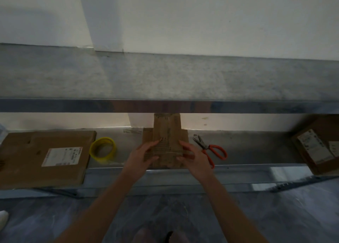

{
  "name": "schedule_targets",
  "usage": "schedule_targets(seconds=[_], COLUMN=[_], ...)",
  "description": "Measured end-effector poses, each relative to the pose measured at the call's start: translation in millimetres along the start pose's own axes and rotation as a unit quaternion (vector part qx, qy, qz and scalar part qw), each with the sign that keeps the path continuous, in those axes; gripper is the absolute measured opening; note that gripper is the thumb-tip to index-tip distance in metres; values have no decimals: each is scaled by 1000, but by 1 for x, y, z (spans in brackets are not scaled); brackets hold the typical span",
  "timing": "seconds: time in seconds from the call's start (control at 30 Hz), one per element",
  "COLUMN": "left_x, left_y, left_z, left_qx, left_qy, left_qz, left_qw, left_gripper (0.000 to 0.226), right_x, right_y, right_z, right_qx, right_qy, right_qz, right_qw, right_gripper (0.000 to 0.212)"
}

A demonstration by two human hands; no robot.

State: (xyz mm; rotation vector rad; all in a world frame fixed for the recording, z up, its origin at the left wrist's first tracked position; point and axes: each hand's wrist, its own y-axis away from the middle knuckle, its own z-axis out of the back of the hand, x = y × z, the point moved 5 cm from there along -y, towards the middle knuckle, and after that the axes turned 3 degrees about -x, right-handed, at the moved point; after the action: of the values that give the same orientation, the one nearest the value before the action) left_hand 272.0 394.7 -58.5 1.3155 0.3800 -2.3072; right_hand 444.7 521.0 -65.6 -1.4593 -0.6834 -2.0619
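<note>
A small brown cardboard box [167, 138] with its flaps spread open lies on the lower metal shelf [247, 151], its far flap reaching up behind the upper shelf's edge. My left hand [145, 154] rests on the box's left side with its fingers stretched out over the cardboard. On the right side, my right hand [192, 156] holds the box's edge, thumb on top and fingers curled round it.
Orange-handled scissors [211, 149] lie just right of the box. A yellow tape roll [102, 148] sits to its left, beside a flat labelled carton [45, 156]. Another labelled box [319, 147] stands at the far right. The upper shelf [165, 81] overhangs the workspace.
</note>
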Motion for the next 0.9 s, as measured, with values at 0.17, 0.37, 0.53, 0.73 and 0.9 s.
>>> schedule_targets(seconds=[0.17,0.37,0.53,0.73,0.9], left_x=[-3,-14,-16,-19,-15], left_y=[0,-1,32,69,80], left_z=[-14,-15,-14,-32,-34], left_qx=[-7,-57,-83,-107,-127], left_qy=[55,15,306,411,438], left_qz=[61,91,130,144,159], left_qw=[997,994,939,894,876], left_gripper=[39,29,57,77,80], right_x=[-19,-18,-7,-1,4], right_y=[10,31,42,55,55], right_z=[-6,-38,-52,-74,-72], right_qx=[-101,-108,-51,-133,-57], right_qy=[-225,-363,-492,-550,-475], right_qz=[-194,-322,-353,-378,-386], right_qw=[950,867,794,733,789], right_gripper=[16,44,75,57,76])
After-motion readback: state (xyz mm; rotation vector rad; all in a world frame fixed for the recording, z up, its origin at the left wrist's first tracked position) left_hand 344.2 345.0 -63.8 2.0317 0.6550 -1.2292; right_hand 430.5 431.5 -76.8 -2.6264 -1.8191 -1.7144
